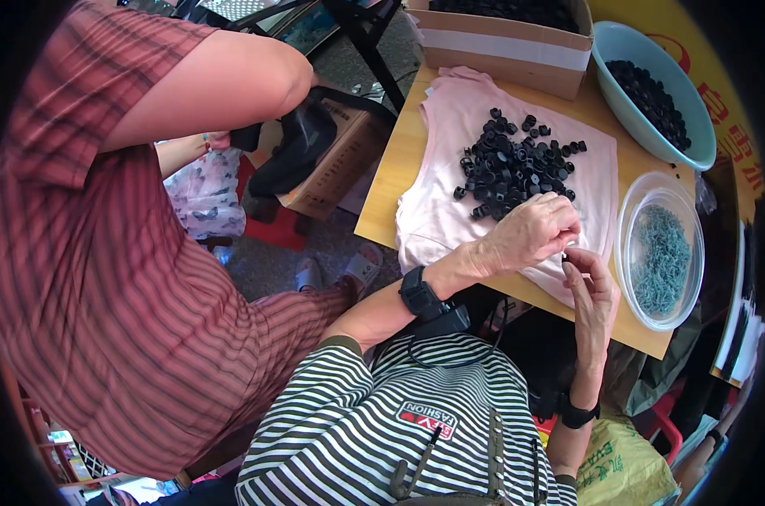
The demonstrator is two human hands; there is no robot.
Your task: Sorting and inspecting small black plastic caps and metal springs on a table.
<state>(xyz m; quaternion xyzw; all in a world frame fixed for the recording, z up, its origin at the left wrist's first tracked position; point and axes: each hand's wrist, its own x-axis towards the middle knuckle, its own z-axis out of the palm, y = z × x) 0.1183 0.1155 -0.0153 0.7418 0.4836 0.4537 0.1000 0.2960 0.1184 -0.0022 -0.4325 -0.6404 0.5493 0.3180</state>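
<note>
Left hand (532, 231) pinched | right hand (595, 291) half-curled, gripping small black piece (565, 256)

I'm looking into what seems a cramped small-parts workshop: the wooden table (401, 173) bears heaped black parts (521, 164), a cardboard box (502, 55) and bowl (644, 44) of black pieces sit beyond, and a tub (622, 244) of teal bits sits right.
</note>
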